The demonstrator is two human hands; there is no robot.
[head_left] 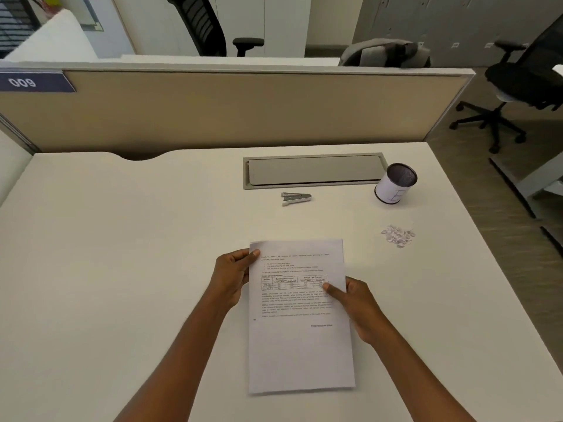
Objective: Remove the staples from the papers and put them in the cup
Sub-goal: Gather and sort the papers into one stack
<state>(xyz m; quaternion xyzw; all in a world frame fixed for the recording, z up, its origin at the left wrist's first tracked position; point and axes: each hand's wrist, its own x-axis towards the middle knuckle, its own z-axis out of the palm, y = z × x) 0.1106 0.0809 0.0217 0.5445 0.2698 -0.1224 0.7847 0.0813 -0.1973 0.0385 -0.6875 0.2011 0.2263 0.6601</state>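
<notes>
Both hands, the left hand and right hand, pinched the papers by their side edges over the bench. The sheets looked light and floppy; I judged the corners the best hold.

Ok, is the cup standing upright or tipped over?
Upright. The cup stands on its base on the desk, its open mouth facing up, beyond the paper scraps. Whether anything is inside, cannot tell.

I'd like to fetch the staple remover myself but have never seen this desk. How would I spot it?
Find the grey cable hatch set into the white desk near the partition. Just in front of it lies the staple remover, small, silvery and alone, unlike the mesh cup and heap of paper scraps farther right.
</notes>
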